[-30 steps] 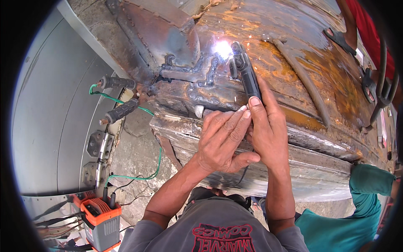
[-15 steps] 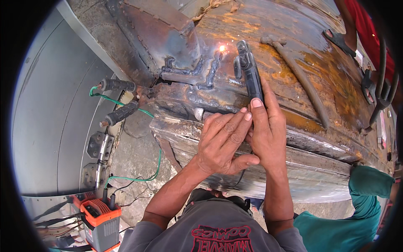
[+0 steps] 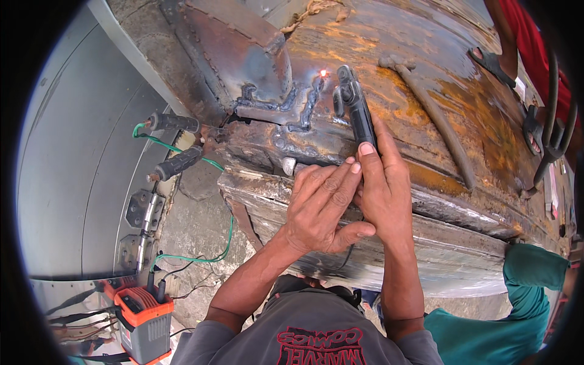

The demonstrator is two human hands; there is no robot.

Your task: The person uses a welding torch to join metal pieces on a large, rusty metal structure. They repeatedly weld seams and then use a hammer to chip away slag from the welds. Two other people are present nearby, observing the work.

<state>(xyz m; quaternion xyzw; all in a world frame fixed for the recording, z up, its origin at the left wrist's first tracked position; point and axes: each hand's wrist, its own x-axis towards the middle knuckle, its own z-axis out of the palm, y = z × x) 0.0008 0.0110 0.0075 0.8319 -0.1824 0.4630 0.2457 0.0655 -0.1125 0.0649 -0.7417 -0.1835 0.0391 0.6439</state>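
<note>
My right hand (image 3: 387,193) is closed around a black welding electrode holder (image 3: 356,112), its head just right of a small glowing red spot (image 3: 323,73) on a weld seam (image 3: 310,103). My left hand (image 3: 319,207) lies with fingers stretched and thumb apart, its fingertips against my right hand by the holder's lower end. The seams run in stepped lines over patched, rusty steel (image 3: 255,55). Whether an electrode is in the holder's jaw I cannot tell.
A hammer-like rusty tool (image 3: 435,112) lies rightward. Two black-gripped tools (image 3: 173,158) with green wire sit left. An orange-grey welding machine (image 3: 143,325) stands lower left by a metal door (image 3: 73,164). Co-workers show as a teal sleeve (image 3: 529,267) and a sandalled foot (image 3: 486,61).
The bright white arc and sparks from a second ago have died down to a small red glow. The holder's head shifted slightly right, then back down a little; my hands barely moved.
</note>
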